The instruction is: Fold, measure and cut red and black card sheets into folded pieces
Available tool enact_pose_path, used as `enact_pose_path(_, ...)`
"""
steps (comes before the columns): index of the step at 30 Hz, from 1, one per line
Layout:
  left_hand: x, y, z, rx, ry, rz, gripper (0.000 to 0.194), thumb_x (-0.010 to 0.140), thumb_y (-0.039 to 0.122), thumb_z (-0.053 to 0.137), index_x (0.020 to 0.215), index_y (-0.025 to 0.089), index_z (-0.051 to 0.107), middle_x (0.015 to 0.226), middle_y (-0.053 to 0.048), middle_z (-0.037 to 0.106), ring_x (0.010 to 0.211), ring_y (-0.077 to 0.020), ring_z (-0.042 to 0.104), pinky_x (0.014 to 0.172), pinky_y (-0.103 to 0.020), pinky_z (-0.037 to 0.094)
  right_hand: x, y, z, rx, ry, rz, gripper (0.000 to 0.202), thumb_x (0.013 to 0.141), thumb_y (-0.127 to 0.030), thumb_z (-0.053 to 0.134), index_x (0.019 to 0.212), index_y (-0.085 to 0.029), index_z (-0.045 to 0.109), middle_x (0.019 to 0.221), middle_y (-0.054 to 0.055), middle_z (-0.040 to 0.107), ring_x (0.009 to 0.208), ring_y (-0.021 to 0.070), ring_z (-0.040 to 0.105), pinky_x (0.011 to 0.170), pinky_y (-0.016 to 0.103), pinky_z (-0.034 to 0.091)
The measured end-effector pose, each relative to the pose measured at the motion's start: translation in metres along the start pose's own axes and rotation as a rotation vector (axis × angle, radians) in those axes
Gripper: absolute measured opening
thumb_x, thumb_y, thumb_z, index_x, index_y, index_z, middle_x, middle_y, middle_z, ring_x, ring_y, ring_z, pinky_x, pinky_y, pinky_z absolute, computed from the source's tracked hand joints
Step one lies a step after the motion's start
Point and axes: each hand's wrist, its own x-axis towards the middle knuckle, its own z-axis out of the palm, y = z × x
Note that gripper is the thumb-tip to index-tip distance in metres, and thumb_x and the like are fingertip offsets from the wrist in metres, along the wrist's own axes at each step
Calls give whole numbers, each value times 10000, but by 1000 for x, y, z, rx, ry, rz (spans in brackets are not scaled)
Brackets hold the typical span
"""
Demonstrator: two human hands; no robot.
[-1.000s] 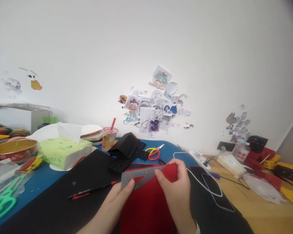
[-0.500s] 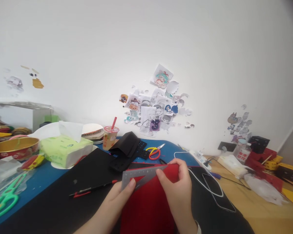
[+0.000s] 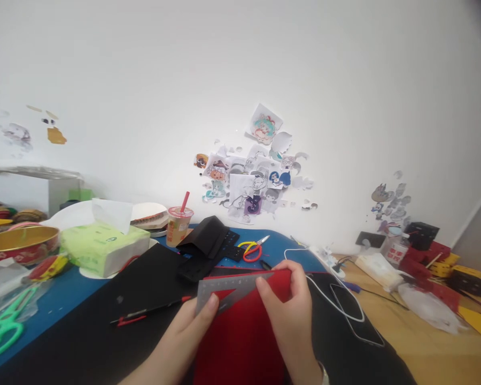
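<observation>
A grey triangular ruler point(image 3: 240, 284) lies against the top edge of a red sheet point(image 3: 240, 342), which shows through the ruler's cut-out. My left hand point(image 3: 194, 321) pinches the ruler's left end, thumb on top. My right hand point(image 3: 291, 310) grips the sheet's upper right part, its thumb on the ruler's right part and its fingers behind. Below the sheet is a black mat point(image 3: 84, 326). A black and red pen point(image 3: 144, 313) lies left of my left hand. Beyond the hands are red and yellow scissors point(image 3: 253, 250) and black folded pieces point(image 3: 206, 238).
On the left are green scissors point(image 3: 8, 326), a tissue pack point(image 3: 104, 247) and a gold-rimmed bowl point(image 3: 22, 243). A drink cup point(image 3: 179, 227) stands near the wall. To the right lie a phone point(image 3: 356, 315), a white cable point(image 3: 332, 300) and a plastic bag point(image 3: 428, 309).
The view has shifted slightly, so most things appear a little further left. Both hands keep nearly the same grip on the ruler and sheet.
</observation>
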Motion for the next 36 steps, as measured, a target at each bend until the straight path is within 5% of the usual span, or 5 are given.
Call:
enact_pose_path(10, 2, -3, -2, 117, 110, 67, 591, 539, 662, 674, 872, 175, 702, 1007, -61, 709, 1065, -323, 572, 939, -389, 426, 2, 3, -4, 108, -82, -47, 154, 767, -343, 558, 824, -204, 523, 744, -3, 570, 686, 180, 546, 660, 294, 434)
enact_pose_path(24, 8, -6, -9, 185, -19, 119, 528, 610, 639, 643, 902, 205, 715, 984, -43, 717, 1048, -318, 586, 931, -391, 437, 2, 2, -5, 63, -34, -39, 137, 721, -300, 598, 793, -205, 531, 719, -16, 569, 672, 175, 555, 645, 276, 448)
enact_pose_path(30, 1, -6, -4, 153, 123, 74, 599, 536, 680, 662, 895, 204, 713, 970, -50, 720, 1067, -336, 569, 948, -409, 420, 0, 2, -4, 59, 0, -37, 164, 671, -286, 641, 765, -207, 532, 708, -15, 571, 691, 186, 557, 649, 279, 440)
enact_pose_path(36, -1, -5, -2, 116, 89, 91, 551, 548, 654, 675, 873, 211, 715, 1013, -49, 708, 1104, -323, 548, 971, -395, 401, -1, 3, -5, 88, 9, -10, 197, 644, -288, 662, 772, -209, 535, 718, -14, 573, 690, 188, 552, 650, 286, 436)
